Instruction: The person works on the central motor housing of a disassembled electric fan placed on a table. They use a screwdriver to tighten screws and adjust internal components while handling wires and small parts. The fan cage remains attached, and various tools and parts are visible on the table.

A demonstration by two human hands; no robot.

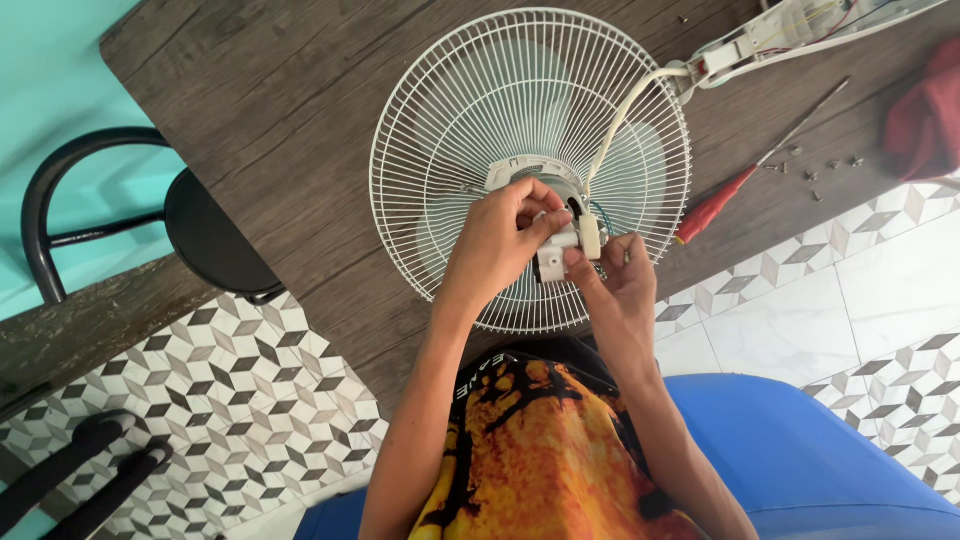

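Note:
A white wire fan guard (450, 130) with pale blades behind it lies face down on the dark wooden table (270, 100). At the fan's motor housing (520, 170), my left hand (500, 235) pinches a small white plastic part (562, 250). My right hand (620, 280) grips the same part from the other side. A white cable (625, 110) runs from the housing up to an opened white stand casing (770, 40) with wires showing.
A red-handled screwdriver (740, 185) lies to the right of the fan, with several loose screws (820, 170) near it. A red cloth (925, 115) sits at the right edge. A black stool (200, 230) stands at the left on the patterned tile floor.

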